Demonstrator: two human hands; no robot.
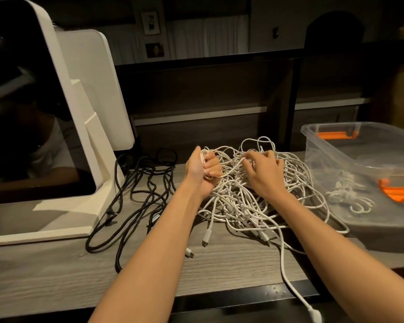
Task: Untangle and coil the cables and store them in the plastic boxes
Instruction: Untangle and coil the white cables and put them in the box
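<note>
A tangled heap of white cables (247, 206) lies on the grey wooden table (56, 283), in the middle of the view. My left hand (202, 170) is at the heap's left edge, fingers curled round a bundle of white loops. My right hand (265, 172) hovers over the heap's top and pinches a single white strand that runs across to the left hand. A clear plastic box (369, 169) with orange latches stands at the right, and a small coiled white cable (348, 197) lies inside it.
Loose black cables (135, 194) sprawl on the table left of the heap. A large white machine with a dark glass front (63, 127) fills the left side. One white cable end (314, 314) hangs over the table's front edge. Dark shelving stands behind.
</note>
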